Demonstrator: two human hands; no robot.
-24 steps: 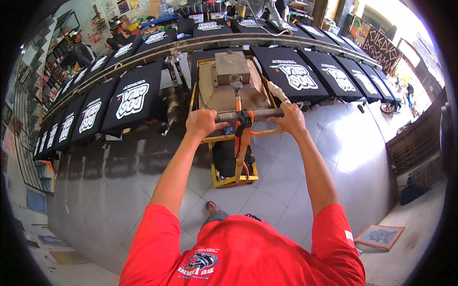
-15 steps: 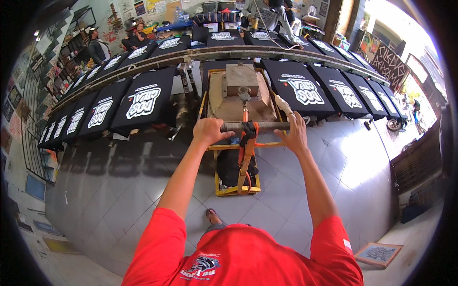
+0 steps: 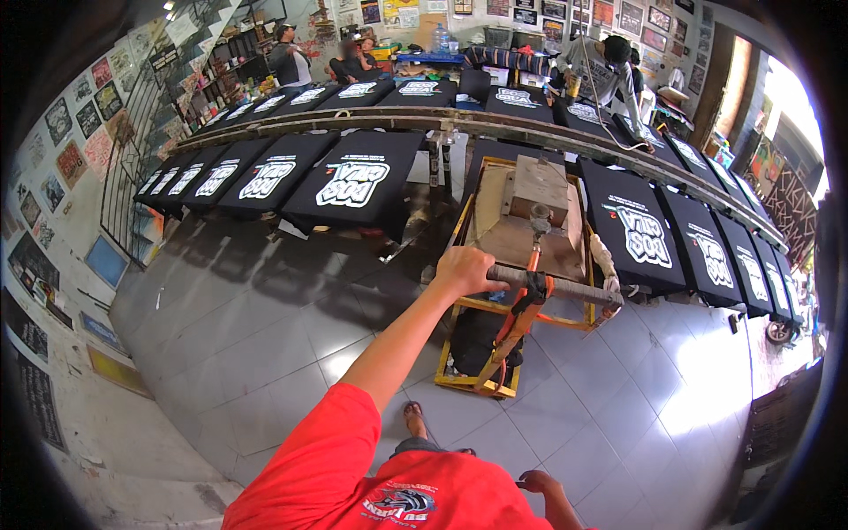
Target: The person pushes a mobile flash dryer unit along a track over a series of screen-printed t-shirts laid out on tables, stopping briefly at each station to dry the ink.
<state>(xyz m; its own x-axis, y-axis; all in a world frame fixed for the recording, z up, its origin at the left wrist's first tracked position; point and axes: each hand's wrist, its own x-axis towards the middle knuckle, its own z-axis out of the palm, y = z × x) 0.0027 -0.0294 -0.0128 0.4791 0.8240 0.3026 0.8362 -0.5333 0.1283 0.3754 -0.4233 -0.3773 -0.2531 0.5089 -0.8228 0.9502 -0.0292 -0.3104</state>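
My left hand [image 3: 465,271] is wrapped round the left end of a wrapped handle bar [image 3: 574,293]. The bar belongs to a flash dryer [image 3: 534,190], a boxy brown metal head on a yellow wheeled-looking frame [image 3: 459,383]. An orange strap [image 3: 521,318] hangs from the bar's middle. Low in the picture, by my red shirt, my right hand [image 3: 537,482] is off the bar with loosely bent fingers and nothing plainly in it. Black T-shirts with white prints lie on boards either side: one shirt [image 3: 305,196] left of the dryer, another [image 3: 618,256] to its right.
A long rail [image 3: 353,121] runs behind the dryer, with more printed shirts beyond it. A person [image 3: 596,75] leans over the far row at the right; others sit or stand at the back left. Grey floor tiles [image 3: 565,397] lie before me. Framed screens [image 3: 119,369] lean at the left wall.
My right hand has let go of the bar and dropped low beside my body. My left hand still grips it. The view has swung left, so the dryer appears farther right and tilted.
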